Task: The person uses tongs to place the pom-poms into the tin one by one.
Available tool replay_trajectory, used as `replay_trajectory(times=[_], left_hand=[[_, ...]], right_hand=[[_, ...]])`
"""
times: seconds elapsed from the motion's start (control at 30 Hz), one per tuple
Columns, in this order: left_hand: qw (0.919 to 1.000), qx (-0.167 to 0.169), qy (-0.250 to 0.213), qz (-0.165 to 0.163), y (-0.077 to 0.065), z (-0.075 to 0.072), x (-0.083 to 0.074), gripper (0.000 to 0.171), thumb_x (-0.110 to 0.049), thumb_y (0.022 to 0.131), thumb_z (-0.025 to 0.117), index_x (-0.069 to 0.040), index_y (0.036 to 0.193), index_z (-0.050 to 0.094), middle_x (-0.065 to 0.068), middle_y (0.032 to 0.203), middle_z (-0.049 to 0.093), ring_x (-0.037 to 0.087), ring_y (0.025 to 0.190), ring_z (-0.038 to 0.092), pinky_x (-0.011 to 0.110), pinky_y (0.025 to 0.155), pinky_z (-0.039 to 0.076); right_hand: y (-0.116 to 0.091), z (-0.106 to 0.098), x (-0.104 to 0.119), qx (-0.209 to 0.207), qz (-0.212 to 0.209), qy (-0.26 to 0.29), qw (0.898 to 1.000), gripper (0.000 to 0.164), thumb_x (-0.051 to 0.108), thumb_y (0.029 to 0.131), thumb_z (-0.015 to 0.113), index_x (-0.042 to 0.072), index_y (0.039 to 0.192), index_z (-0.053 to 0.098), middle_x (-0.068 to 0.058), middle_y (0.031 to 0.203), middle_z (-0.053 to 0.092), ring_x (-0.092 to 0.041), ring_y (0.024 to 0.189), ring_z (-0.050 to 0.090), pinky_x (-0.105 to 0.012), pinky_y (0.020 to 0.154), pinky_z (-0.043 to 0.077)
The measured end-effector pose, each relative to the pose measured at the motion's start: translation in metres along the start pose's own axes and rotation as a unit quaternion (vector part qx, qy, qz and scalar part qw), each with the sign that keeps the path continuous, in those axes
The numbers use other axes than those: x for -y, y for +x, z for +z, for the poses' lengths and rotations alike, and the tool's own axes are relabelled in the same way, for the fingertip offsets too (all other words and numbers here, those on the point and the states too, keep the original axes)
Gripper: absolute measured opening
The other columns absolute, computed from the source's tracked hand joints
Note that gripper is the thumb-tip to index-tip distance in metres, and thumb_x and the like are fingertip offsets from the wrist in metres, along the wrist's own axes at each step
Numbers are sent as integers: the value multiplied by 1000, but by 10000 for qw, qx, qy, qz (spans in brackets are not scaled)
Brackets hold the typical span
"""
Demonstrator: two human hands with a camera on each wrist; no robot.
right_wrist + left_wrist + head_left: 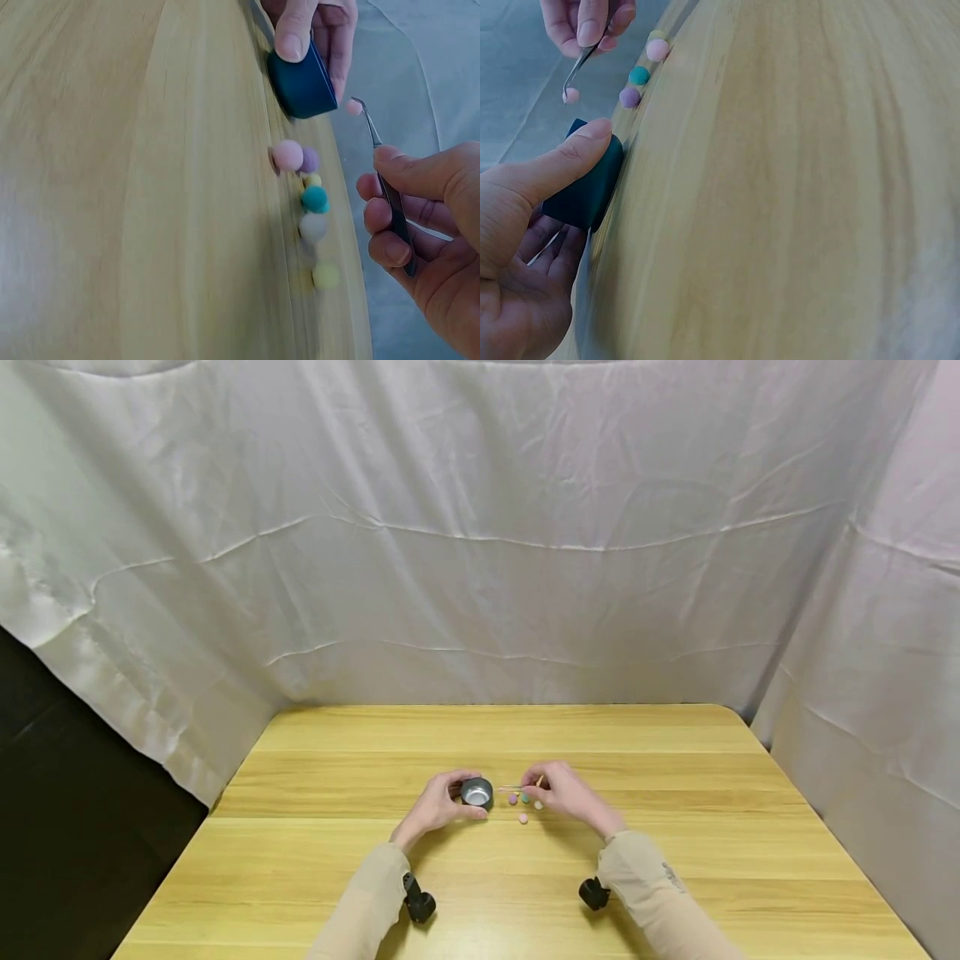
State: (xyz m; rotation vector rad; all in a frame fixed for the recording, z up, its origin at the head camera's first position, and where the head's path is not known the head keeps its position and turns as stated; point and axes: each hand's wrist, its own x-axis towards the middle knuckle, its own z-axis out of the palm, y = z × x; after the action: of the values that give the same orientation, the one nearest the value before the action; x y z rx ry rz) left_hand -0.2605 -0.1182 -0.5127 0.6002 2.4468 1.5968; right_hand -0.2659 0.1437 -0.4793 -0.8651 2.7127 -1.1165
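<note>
My left hand (437,806) grips a small dark round cup (477,793) with a silvery inside, thumb on the near side and fingers on the far side. The cup tilts slightly in the right wrist view. Between thumb and fingers my right hand (566,789) pinches bent-tip tweezers (395,210). A pale pink pom-pom (353,107) sits at their tip, raised above the table and just right of the cup. On the tabletop beneath lie another pink pom-pom (287,155), a purple one (629,97), a teal one (315,199), a white one (313,226) and a yellow one (326,275).
The wooden table (480,893) carries everything. Pale curtains (480,568) hang behind it and along the right. Something black (82,810) stands beyond its left edge. Dark wrist devices (421,907) hang from both sleeves.
</note>
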Motion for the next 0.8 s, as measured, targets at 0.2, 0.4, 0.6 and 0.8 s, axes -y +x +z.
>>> replay_trajectory(times=[0.2, 0.4, 0.6, 0.8], left_hand=[[10000, 14, -33, 11, 0, 0, -1, 58, -5, 80, 84, 4, 132, 60, 24, 128, 65, 40, 119, 64, 51, 105, 52], [10000, 19, 17, -28, 0, 0, -1, 59, -6, 79, 85, 2, 132, 60, 21, 129, 65, 37, 120, 64, 48, 106, 53], [10000, 12, 29, -65, 0, 0, 0, 58, -7, 79, 86, 1, 131, 61, 20, 128, 66, 35, 119, 65, 47, 105, 53], [10000, 11, -68, -32, 1, 1, -1, 58, -6, 78, 86, 3, 130, 61, 22, 127, 66, 38, 119, 65, 48, 105, 53]], right_hand=[[4, 6, 6, -43, 13, 14, 10000, 9, 8, 97, 65, 2, 95, 73, -13, 88, 72, -4, 62, 56, -16, 52, 45], [9, 13, 8, -54, 125, 87, 9999, 10, 10, 96, 67, 4, 93, 73, -9, 87, 72, -10, 64, 60, -16, 54, 45], [12, 16, 9, -66, 139, 54, 9999, 11, 9, 98, 64, 2, 96, 72, -8, 84, 75, -7, 65, 60, -16, 55, 46], [14, 19, 9, -88, 151, 20, 9998, 10, 8, 97, 65, 1, 96, 72, -8, 82, 74, -7, 66, 61, -16, 57, 47]])
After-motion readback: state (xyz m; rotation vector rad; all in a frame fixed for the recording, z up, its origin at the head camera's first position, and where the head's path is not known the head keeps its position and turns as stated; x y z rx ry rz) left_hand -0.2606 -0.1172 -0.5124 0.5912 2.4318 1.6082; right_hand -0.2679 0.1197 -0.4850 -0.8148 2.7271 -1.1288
